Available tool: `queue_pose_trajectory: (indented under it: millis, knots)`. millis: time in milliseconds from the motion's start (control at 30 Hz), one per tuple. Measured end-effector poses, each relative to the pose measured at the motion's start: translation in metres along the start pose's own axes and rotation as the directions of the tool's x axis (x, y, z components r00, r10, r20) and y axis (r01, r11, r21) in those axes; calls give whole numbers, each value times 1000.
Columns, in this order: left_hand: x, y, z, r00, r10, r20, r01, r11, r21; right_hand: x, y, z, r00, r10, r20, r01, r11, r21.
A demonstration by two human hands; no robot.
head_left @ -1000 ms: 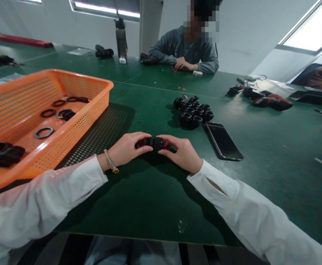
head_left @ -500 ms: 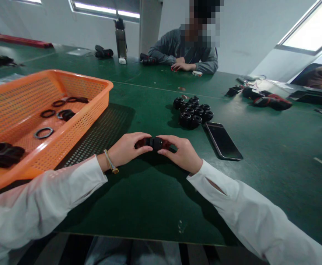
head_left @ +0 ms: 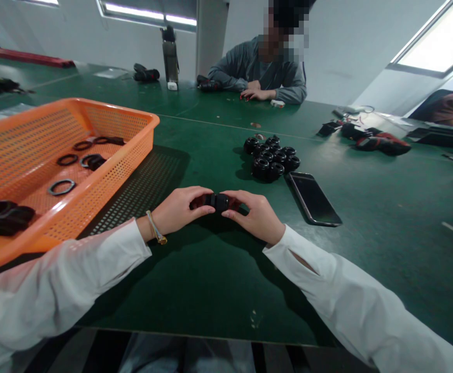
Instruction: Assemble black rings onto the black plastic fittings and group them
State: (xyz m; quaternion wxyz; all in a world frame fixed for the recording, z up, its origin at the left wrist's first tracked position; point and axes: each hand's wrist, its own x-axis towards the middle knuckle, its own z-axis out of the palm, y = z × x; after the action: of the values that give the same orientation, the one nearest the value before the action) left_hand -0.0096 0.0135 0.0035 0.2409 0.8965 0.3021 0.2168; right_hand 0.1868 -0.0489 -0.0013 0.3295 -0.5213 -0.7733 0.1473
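Above the green table, both my hands meet on one small black cable gland (head_left: 221, 202), a cylindrical fitting held lengthwise between them. The thumb and fingers of my left hand (head_left: 183, 208) pinch its left end and partly cover it. On the other end, my right hand (head_left: 252, 212) grips with thumb and forefinger. Several similar black fittings (head_left: 276, 155) with round openings stand bunched beyond my right hand. To the left, an orange basket (head_left: 149, 124) holds dark rings (head_left: 67, 159), a grey ring (head_left: 61, 187) and bulkier black parts (head_left: 6, 217).
A smartphone (head_left: 315, 199) lies on the green table (head_left: 211, 290) to the right of my right hand. Across the table sits a person in a grey jacket (head_left: 238, 65). Black and red items (head_left: 382, 142) lie at the far right. A tall dark bottle-like object (head_left: 170, 62) stands at the back.
My hands and the cable gland show almost no movement. The person across the table has shifted their head slightly.
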Motion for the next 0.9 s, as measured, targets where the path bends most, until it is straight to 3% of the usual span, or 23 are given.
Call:
queue_pose_trajectory:
  millis: [533, 900]
  knots:
    - [0, -1, 1, 1000, 10, -15, -10, 1000, 20, -2, 0, 0, 1000, 13, 5, -14, 997, 80]
    - [0, 0, 1, 1000, -3, 6, 3, 1000, 5, -2, -2, -1, 997, -70, -25, 72, 991, 110]
